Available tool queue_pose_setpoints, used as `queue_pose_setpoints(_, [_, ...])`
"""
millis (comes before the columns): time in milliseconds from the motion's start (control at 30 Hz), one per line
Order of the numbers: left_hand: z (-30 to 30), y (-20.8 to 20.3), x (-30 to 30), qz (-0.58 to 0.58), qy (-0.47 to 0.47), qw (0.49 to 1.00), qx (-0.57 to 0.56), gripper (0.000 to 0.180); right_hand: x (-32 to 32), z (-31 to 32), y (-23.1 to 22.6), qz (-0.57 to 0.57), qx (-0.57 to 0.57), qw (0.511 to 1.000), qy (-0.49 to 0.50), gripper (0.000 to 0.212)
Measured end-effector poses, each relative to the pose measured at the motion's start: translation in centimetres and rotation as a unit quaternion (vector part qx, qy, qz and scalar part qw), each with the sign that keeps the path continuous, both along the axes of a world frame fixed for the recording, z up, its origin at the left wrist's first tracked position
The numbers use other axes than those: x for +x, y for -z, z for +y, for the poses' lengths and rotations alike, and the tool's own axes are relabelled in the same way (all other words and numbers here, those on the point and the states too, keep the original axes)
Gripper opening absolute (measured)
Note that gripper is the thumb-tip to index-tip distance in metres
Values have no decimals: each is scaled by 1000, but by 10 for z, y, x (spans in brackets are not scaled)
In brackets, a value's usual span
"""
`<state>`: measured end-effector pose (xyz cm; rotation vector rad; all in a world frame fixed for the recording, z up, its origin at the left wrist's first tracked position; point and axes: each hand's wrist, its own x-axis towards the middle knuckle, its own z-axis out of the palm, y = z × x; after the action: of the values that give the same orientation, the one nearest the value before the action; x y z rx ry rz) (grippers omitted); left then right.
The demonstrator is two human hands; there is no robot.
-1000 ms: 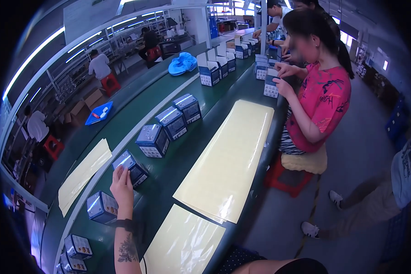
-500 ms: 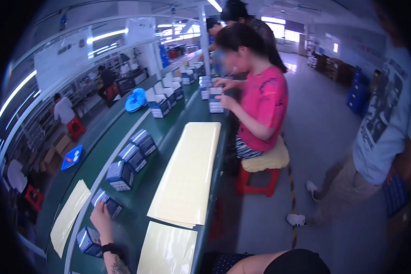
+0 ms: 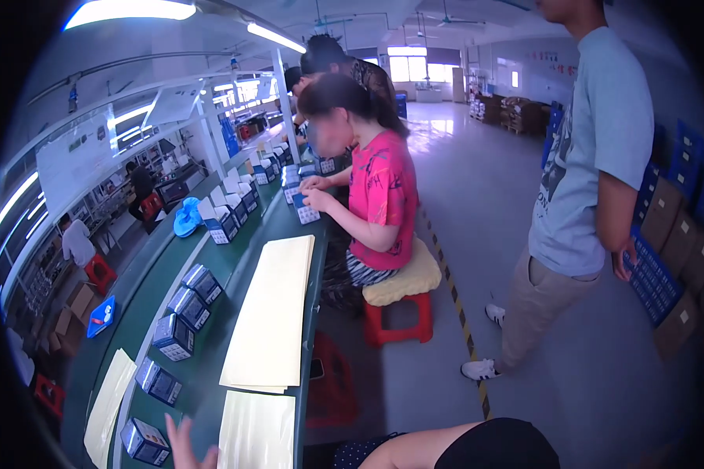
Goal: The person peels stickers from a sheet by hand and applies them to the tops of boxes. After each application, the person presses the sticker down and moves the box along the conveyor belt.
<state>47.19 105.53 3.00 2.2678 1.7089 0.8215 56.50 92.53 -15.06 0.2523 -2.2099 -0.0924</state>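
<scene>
My left hand (image 3: 186,447) is at the lower edge, its fingers apart with nothing between them. It is just right of the nearest dark blue carton (image 3: 145,442) on the green belt. Farther along stands another blue carton (image 3: 159,381), apart from the hand. Beyond these, a blue carton (image 3: 174,337) stands close to two more in a slanting row. To the right of my left hand lies a cream sheet (image 3: 256,434). A bare arm (image 3: 426,442) with a black sleeve shows at the bottom right; my right hand is not visible.
A stack of long cream sheets (image 3: 267,313) lies on the belt's right side. Open-topped cartons (image 3: 220,223) and a blue plastic bag (image 3: 188,217) stand farther off. A seated co-worker in pink (image 3: 387,191) handles a carton. Another person (image 3: 583,156) stands at right.
My left hand has come off the second-nearest carton and moved back to the lower edge, fingers now spread. The view has swung to the right and up.
</scene>
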Motion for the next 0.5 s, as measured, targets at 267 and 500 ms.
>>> queue_pose_setpoints(267, [-178,12,81,219,102,918,-314,64,72,58,-61,35,206,960,186,29])
queue_pose_setpoints(500, [-212,82,92,155,-113,969,-153,57,145,99,-116,14,150,946,288,31])
